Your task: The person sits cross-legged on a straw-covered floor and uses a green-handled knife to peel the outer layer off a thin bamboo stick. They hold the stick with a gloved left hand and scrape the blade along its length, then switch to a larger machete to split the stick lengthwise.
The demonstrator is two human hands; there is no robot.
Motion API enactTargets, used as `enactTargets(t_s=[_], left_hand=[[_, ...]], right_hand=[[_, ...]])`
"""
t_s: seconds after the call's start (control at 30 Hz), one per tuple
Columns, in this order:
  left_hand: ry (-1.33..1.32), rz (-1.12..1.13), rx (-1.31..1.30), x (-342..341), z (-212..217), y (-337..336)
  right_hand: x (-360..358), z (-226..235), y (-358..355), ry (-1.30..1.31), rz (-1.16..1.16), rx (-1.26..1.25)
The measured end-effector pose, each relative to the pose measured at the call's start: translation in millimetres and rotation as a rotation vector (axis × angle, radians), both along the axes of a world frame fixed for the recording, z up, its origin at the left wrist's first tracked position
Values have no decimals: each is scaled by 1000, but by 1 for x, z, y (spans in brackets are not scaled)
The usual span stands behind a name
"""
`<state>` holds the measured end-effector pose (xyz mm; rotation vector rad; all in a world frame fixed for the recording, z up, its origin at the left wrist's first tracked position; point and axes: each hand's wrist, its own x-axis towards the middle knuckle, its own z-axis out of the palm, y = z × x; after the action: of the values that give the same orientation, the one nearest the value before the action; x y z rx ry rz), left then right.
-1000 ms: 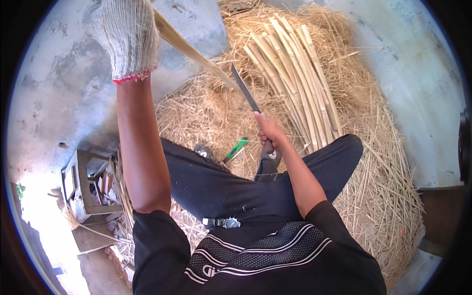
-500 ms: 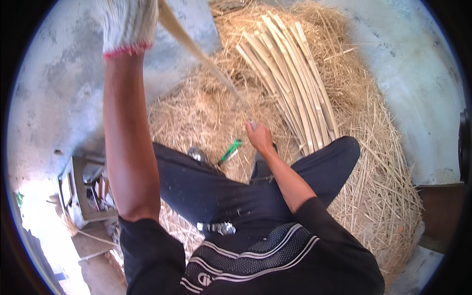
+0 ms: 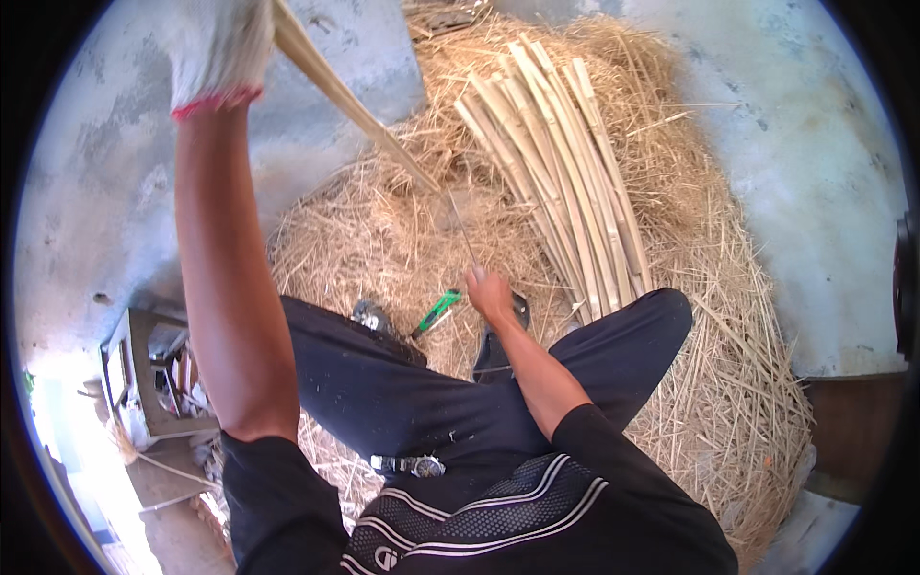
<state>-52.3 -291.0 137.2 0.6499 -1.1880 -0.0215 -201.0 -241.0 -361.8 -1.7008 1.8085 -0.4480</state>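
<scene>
At the upper left, my left hand (image 3: 225, 53) in a white knit glove with a pink cuff is raised and closed around a long bamboo strip (image 3: 350, 101). The picture's top edge cuts off part of that hand. The strip slants down toward the middle. My bare right hand (image 3: 491, 295) is wrapped around a knife, whose thin blade (image 3: 462, 225) points up to the strip's lower end. Its handle is mostly hidden in my fist. Just left of this hand, a green utility knife (image 3: 438, 311) lies on the shavings.
Several split bamboo strips (image 3: 575, 182) lie side by side on a heap of shavings (image 3: 738, 335) beyond my right knee. A wristwatch (image 3: 422, 467) rests on my lap. A concrete block (image 3: 158, 374) stands at the left, and pale walls (image 3: 795, 163) rise around.
My right hand has moved slightly down and left, drawing the knife toward me, so more of the blade shows below the strip. My left hand and the strip have shifted left.
</scene>
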Motion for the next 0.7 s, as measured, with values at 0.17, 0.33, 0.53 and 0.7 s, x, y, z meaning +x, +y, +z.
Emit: enactTargets(t_s=[0.17, 0.33, 0.53, 0.7], left_hand=[[-29, 11, -12, 27, 6, 5], [-69, 36, 15, 21, 3, 17], [-51, 45, 30, 27, 4, 14], [-49, 0, 41, 32, -6, 11]], right_hand=[[-13, -20, 21, -214, -110, 207], [1, 34, 25, -405, -89, -14], [38, 75, 24, -353, 46, -95], [33, 72, -1, -306, -4, 167]])
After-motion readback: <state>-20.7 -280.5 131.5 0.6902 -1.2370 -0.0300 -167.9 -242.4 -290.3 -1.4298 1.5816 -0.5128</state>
